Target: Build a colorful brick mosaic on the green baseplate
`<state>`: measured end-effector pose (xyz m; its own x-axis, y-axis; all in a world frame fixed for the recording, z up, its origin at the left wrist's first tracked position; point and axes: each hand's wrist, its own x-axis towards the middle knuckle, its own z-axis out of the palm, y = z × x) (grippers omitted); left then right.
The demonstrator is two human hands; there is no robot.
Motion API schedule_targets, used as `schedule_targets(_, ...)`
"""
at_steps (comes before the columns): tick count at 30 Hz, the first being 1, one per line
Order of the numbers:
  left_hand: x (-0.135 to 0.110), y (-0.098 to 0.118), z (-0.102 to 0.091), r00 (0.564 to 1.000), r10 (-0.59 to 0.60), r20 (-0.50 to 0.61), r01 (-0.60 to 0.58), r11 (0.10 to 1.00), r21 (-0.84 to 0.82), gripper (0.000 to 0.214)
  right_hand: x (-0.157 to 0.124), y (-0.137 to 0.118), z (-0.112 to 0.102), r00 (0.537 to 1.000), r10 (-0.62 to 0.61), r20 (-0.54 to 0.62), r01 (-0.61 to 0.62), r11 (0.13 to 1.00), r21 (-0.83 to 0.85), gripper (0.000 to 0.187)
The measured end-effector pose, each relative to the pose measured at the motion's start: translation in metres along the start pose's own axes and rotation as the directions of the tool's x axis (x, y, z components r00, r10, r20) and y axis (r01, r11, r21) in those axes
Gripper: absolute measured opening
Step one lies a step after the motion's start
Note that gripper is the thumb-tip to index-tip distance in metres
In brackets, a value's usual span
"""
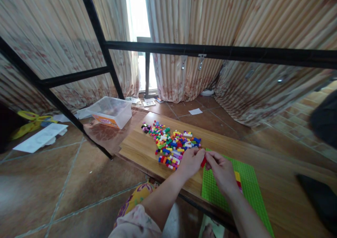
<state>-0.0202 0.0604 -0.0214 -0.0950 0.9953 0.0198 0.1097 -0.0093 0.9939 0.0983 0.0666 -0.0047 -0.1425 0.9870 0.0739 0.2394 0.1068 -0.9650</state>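
Note:
My left hand (191, 160) and my right hand (220, 169) meet over the left end of a green baseplate (250, 189) on a wooden table (137, 146). Both pinch one small red brick (203, 162) between their fingertips. A heap of small coloured bricks (172, 143) lies just left of my left hand on the wood. A short row of yellow and red bricks (238, 179) sits on the baseplate, partly hidden behind my right wrist.
A clear plastic tub (112, 111) stands at the table's far left corner. A black metal frame (210, 50) crosses in front of the curtains. Papers (39, 137) and a yellow object (31, 120) lie on the tiled floor at left. A dark object (318, 197) rests at the table's right.

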Motion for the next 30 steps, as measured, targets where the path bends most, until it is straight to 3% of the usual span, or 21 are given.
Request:
schedule_targets(6,-0.002,0.000,0.002,1.000,-0.020,0.011,0.019,0.999,0.044,0.044,0.002,0.006,-0.003,0.999,-0.032,0.015,0.034,0.995,-0.093,0.040)
schedule_targets(10,-0.005,0.004,0.004,0.999,0.031,-0.035,-0.026,0.992,0.127,0.043,0.002,0.008,-0.003,0.997,-0.073,-0.030,0.067,0.982,-0.174,0.042)
schedule_targets(18,-0.006,0.005,0.007,0.988,0.015,-0.156,0.016,0.981,0.193,0.042,-0.002,0.003,0.009,0.989,-0.115,-0.096,0.087,0.961,-0.261,0.041)
schedule_targets(23,0.005,-0.003,-0.001,0.965,-0.047,-0.259,0.067,0.995,0.071,0.043,-0.005,0.001,0.013,0.976,-0.122,-0.180,0.073,0.964,-0.258,0.038)
schedule_targets(27,0.010,-0.003,-0.006,0.970,-0.108,-0.219,0.087,0.991,-0.104,0.041,-0.005,0.002,0.012,0.978,-0.098,-0.184,0.065,0.982,-0.178,0.038)
schedule_targets(30,0.007,0.003,-0.007,0.956,-0.232,-0.182,0.157,0.923,-0.351,0.038,-0.002,0.001,0.008,0.981,-0.061,-0.185,0.053,0.997,-0.049,0.037)
